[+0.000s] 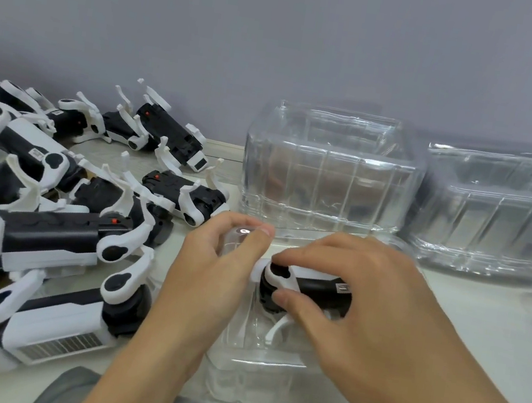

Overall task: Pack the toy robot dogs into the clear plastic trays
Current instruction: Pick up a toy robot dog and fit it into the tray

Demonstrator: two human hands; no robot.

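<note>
Near the table's front edge, a toy robot dog (308, 291) lies in a clear plastic tray (255, 364). The right hand (357, 320) pinches the dog; the left hand (212, 279) grips the tray's clear rim. More dogs (48, 232) crowd the pale table's (480, 320) left side. Stacked trays (330, 172) stand along its back edge against a plain grey wall (282, 26).

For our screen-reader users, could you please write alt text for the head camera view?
Two hands press a toy robot dog into a clear plastic tray: right hand holds the dog, left hand the tray. Loose dogs lie left; tray stacks behind.
</note>
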